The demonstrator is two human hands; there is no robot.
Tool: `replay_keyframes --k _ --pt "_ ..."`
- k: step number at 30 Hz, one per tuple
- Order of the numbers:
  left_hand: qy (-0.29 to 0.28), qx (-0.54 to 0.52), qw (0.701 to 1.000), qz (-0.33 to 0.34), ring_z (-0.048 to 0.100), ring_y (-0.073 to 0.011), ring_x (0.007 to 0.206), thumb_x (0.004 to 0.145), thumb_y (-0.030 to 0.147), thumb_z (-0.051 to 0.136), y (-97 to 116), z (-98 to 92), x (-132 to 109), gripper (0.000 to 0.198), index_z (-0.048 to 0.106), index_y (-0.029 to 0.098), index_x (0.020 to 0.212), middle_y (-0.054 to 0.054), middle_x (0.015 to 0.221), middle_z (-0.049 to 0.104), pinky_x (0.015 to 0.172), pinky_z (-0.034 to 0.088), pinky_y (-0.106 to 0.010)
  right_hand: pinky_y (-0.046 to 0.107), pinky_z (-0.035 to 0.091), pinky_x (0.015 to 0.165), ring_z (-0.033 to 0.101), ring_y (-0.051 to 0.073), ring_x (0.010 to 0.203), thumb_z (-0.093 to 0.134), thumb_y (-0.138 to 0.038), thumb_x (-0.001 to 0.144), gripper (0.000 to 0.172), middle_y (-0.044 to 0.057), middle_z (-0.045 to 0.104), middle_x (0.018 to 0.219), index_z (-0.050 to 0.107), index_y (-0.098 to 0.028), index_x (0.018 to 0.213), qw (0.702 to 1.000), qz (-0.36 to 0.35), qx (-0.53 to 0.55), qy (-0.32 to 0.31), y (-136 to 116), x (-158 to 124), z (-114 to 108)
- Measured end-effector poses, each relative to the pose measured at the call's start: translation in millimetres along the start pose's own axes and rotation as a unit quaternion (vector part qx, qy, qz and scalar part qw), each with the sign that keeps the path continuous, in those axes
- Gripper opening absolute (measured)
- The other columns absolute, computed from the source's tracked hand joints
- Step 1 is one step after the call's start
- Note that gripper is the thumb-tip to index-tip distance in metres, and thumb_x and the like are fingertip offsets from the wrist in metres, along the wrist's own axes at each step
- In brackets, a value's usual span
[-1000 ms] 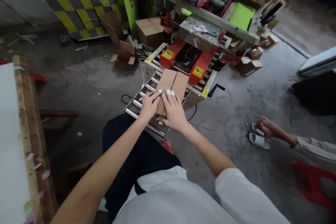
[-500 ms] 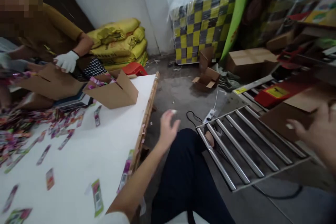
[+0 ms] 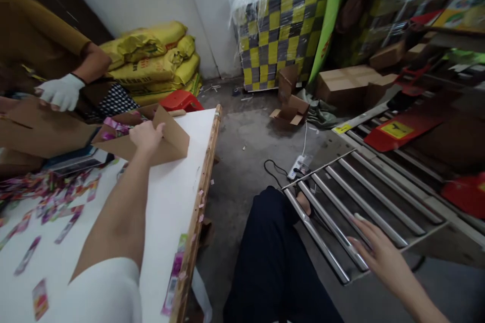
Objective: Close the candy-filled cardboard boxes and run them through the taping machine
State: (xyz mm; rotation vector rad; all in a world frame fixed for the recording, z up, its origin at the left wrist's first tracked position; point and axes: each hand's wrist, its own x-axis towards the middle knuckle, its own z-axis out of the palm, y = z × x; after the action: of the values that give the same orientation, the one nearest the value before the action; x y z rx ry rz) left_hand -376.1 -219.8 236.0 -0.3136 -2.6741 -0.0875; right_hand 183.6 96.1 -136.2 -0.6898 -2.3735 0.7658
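My left hand (image 3: 147,137) reaches across the white table (image 3: 174,186) and has its fingers closed over the near wall of an open cardboard box (image 3: 172,144). Pink and purple packets (image 3: 113,126) show inside that box. Low on the right, my right hand (image 3: 379,252) hovers over the metal rollers (image 3: 352,212) of a short conveyor. Its fingers are stretched out and it holds nothing. Small flat packets (image 3: 70,224) lie scattered on the table, with a denser heap at the left.
A co-worker's white-gloved hand (image 3: 62,92) rests at another cardboard box (image 3: 41,128). Behind stand yellow sacks (image 3: 151,65), a red stool (image 3: 182,101) and a wrapped checkered stack (image 3: 280,35). A power strip (image 3: 297,166) lies on the floor near the conveyor. Red machine parts (image 3: 401,128) flank the conveyor.
My left hand has swung from beside the table edge to the packet box and closed on it. My right hand has moved left and down, away from a carton on the conveyor. The view has shifted.
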Motion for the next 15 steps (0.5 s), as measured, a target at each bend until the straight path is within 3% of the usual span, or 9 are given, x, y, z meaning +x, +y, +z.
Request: replay_keyframes --k 3,6,8,11,13,15 --pt "0.003 0.039 0.999 0.023 0.062 -0.0335 0.110 0.105 0.051 0.037 -13 -5.5 -10 0.058 0.064 0.000 0.101 -0.016 0.105 0.070 0.099 0.048 -0.053 0.050 0.057 0.103 0.065 0.034 0.123 0.054 -0.054 0.091 0.051 0.015 0.068 0.131 0.067 -0.026 0.131 0.998 0.030 0.048 -0.024 -37 4 11" --pt "-0.001 0.091 0.995 0.030 0.064 -0.0271 0.099 0.103 0.053 0.039 -28 -21.9 -33 0.055 0.068 0.007 0.096 -0.009 0.091 0.069 0.091 0.050 -0.037 0.049 0.054 0.107 0.064 0.032 0.125 0.056 -0.051 0.091 0.046 0.014 0.069 0.130 0.070 -0.026 0.127 0.987 0.050 0.137 -0.065 -84 16 31" --pt "0.018 0.116 0.993 0.029 0.062 -0.0212 0.090 0.101 0.052 0.038 -34 -39.6 -56 0.052 0.068 0.011 0.088 -0.005 0.081 0.065 0.083 0.045 -0.026 0.049 0.052 0.109 0.065 0.030 0.123 0.057 -0.048 0.092 0.043 0.014 0.070 0.129 0.071 -0.024 0.125 0.966 0.065 0.226 -0.104 -122 29 52" --pt "0.071 0.083 0.994 0.031 0.052 -0.0143 0.072 0.096 0.057 0.033 -33 -75.5 -103 0.056 0.060 0.015 0.071 0.000 0.064 0.051 0.070 0.031 -0.019 0.051 0.053 0.107 0.067 0.031 0.121 0.066 -0.044 0.087 0.045 0.014 0.069 0.130 0.070 -0.022 0.126 0.891 0.104 0.397 -0.194 -192 48 95" --pt "0.085 0.011 0.995 0.040 0.046 -0.0135 0.064 0.092 0.063 0.035 -29 -100.8 -140 0.057 0.054 0.018 0.064 0.001 0.056 0.041 0.064 0.026 -0.020 0.048 0.059 0.097 0.069 0.031 0.115 0.072 -0.043 0.083 0.056 0.015 0.069 0.132 0.065 -0.022 0.134 0.829 0.130 0.482 -0.251 -245 57 123" --pt "0.077 -0.047 0.994 0.068 0.046 -0.0154 0.061 0.090 0.066 0.040 -24 -119.9 -177 0.054 0.055 0.020 0.064 0.002 0.053 0.041 0.061 0.026 -0.022 0.040 0.063 0.084 0.072 0.027 0.112 0.066 -0.046 0.090 0.059 0.013 0.067 0.136 0.056 -0.025 0.145 0.789 0.139 0.530 -0.278 -296 64 146"
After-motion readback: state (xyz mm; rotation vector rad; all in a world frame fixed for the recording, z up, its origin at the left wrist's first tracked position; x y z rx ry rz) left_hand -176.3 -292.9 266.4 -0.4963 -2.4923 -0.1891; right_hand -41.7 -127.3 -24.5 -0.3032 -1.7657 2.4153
